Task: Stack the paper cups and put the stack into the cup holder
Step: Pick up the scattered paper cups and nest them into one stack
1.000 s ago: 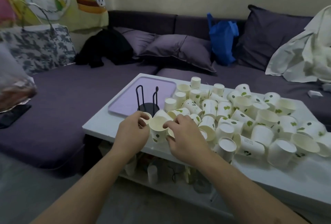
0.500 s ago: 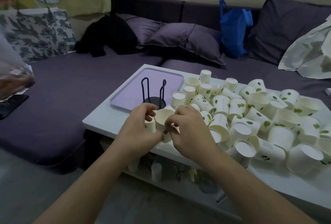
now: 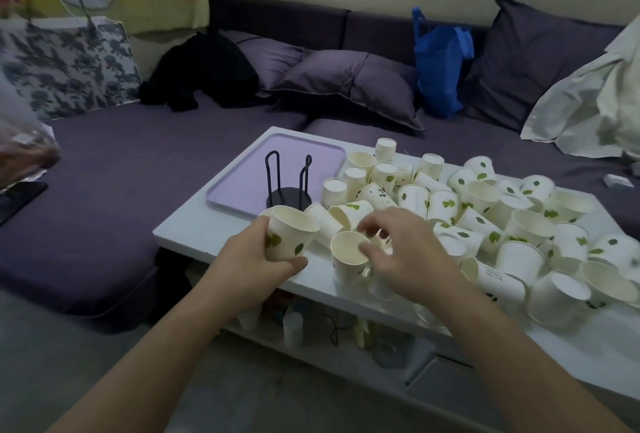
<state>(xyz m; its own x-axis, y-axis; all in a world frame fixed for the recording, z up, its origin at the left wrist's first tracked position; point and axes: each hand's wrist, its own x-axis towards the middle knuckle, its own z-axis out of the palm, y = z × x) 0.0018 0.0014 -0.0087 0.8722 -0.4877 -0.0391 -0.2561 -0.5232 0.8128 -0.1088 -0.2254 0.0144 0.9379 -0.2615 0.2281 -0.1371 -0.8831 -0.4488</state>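
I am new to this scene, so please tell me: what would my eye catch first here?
First, the heap of paper cups covering the right side of the white table. Next, at the near edge, the left hand grips one upright cup while the right hand reaches to another cup. Behind them stands the empty black holder on a lilac tray.
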